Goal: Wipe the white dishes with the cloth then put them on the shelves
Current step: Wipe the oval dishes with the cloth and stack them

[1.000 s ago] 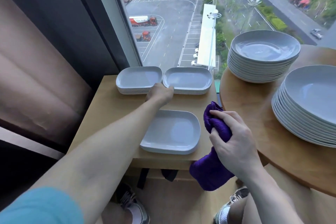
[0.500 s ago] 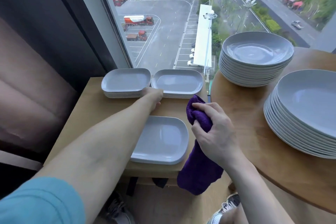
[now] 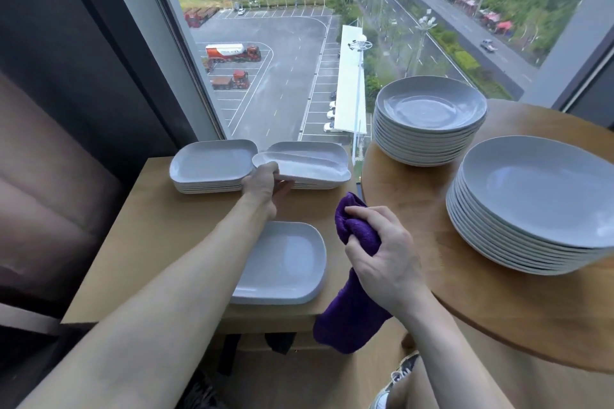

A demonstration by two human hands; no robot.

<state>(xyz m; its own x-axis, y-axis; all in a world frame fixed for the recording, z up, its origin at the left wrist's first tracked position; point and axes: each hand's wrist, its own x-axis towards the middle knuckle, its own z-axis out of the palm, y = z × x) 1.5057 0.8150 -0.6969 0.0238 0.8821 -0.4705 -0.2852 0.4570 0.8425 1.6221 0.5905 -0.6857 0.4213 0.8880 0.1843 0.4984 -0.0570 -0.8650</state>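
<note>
Your left hand (image 3: pixel 262 183) is gripping the top rectangular dish (image 3: pixel 309 166) just above frame centre, fingers clamped on its near left corner, dish tilting up off the right dish stack (image 3: pixel 315 185). Your right hand (image 3: pixel 385 262) is holding the purple cloth (image 3: pixel 352 319) at lower centre, fingers curled tight round it, tail hanging past the counter (image 3: pixel 159 242) edge. A single dish (image 3: pixel 285 262) is lying flat beside your left forearm. The left dish stack (image 3: pixel 212 164) is sitting just beside the right one. Two round plate stacks (image 3: pixel 428 129) are sitting on the round counter (image 3: pixel 415 209) at right of frame

Bright daylight thru window (image 3: pixel 299 43); edges warped, blurry.
</note>
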